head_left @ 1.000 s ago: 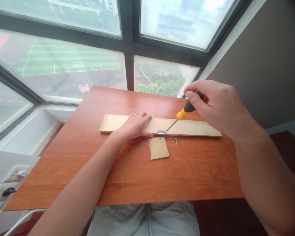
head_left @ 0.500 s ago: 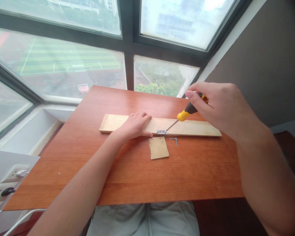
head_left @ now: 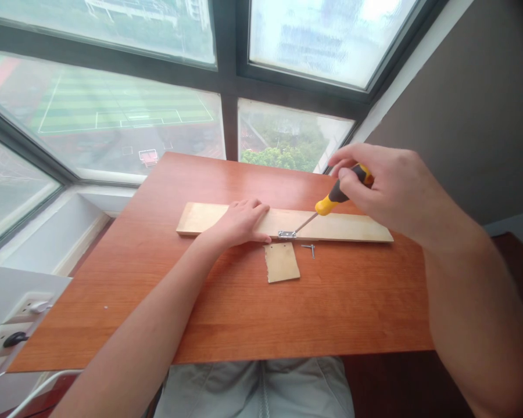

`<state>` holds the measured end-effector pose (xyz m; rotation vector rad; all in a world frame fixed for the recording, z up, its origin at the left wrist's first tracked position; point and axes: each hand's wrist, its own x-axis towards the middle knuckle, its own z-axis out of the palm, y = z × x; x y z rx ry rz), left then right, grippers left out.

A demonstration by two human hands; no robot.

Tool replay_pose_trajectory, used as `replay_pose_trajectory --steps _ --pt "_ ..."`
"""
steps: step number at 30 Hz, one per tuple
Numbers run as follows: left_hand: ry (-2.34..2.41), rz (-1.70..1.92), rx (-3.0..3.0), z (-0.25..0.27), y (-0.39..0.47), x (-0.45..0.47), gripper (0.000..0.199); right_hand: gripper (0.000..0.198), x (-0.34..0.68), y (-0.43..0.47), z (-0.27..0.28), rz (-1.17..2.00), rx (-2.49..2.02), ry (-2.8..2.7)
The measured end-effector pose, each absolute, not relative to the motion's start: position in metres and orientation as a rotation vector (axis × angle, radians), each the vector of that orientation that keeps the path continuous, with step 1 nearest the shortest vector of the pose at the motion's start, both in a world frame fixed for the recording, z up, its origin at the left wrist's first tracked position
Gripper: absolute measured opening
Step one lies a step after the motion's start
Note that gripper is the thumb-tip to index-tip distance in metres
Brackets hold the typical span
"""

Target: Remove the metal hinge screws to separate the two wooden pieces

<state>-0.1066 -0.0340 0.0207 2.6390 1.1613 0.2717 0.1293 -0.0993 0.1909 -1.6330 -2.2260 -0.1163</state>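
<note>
A long pale wooden board [head_left: 336, 225] lies across the desk. My left hand [head_left: 240, 222] spans the board left of its middle, fingers over the far edge and thumb by the near edge, holding it down. On the board's near edge sits a small silver metal hinge or bracket [head_left: 286, 234]. My right hand [head_left: 381, 184] is closed around the yellow and black handle of a screwdriver [head_left: 326, 204]. The screwdriver slants down to the left, its tip at the right end of the metal piece. Whether a screw is under the tip I cannot tell.
On the reddish-brown desk [head_left: 348, 307], a small thin wooden piece [head_left: 282, 263] with two holes lies in front of the board. Beside it are a couple of loose screws [head_left: 310, 249]. Windows [head_left: 287, 133] rise behind the desk; wall sockets [head_left: 9, 337] are at left.
My right hand's fingers have shifted around the screwdriver handle, the thumb now further right and lower. The left hand and the board stay put.
</note>
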Motion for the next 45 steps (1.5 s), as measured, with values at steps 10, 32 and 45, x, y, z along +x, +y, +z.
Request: replay_pose_trajectory --steps 10,32,45 --pt "1.167 0.257 2.631 0.0242 -0.0353 -0.1056 0.068 0.023 0.1273 -0.1008 0.1939 -0.040 -1.642 -2.244" --pt "1.165 0.265 2.627 0.0231 -0.0346 -0.1061 0.067 0.033 0.1246 -0.1045 0.1892 -0.041 -1.530 -2.275" --pt "1.162 0.264 2.634 0.0217 -0.0343 -0.1070 0.067 0.015 0.1254 -0.1041 0.1907 -0.150 -1.544 -2.202"
